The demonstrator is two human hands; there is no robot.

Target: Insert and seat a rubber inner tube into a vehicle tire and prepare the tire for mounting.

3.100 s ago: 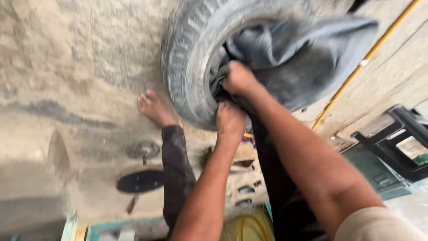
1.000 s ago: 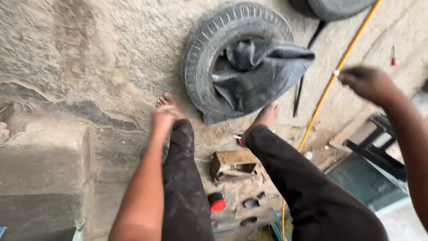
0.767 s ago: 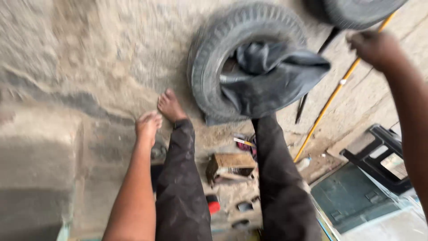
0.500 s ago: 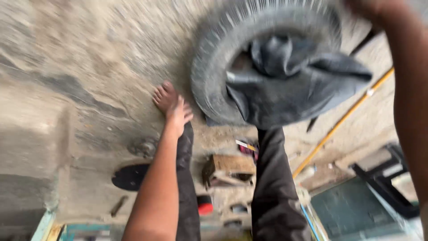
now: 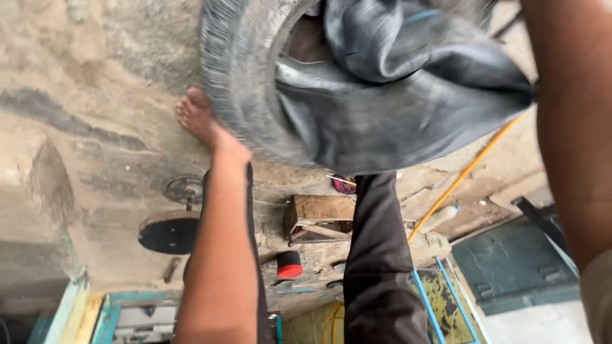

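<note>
A worn black tyre [image 5: 242,83] fills the top of the view, raised close to me, with a limp grey-black inner tube [image 5: 408,95] bulging out of its middle. My left hand [image 5: 231,145] is against the tyre's lower left edge, its fingers hidden under the tread. My right forearm [image 5: 574,127] runs up the right side and the hand itself lies beyond the top edge. My bare left foot [image 5: 194,114] rests on the concrete just left of the tyre. My dark trouser legs [image 5: 376,255] stretch out below.
Between my legs lie a small wooden box [image 5: 319,213] and a red-capped container [image 5: 290,264]. A black disc [image 5: 169,232] and a round metal piece [image 5: 185,189] lie at the left. A yellow rod [image 5: 465,172] slants at the right, near a dark green metal case [image 5: 516,261].
The tyre with its tube has come up off the ground and much closer to me. My left hand moved from near my foot to the tyre's edge; my right arm swung in at the right.
</note>
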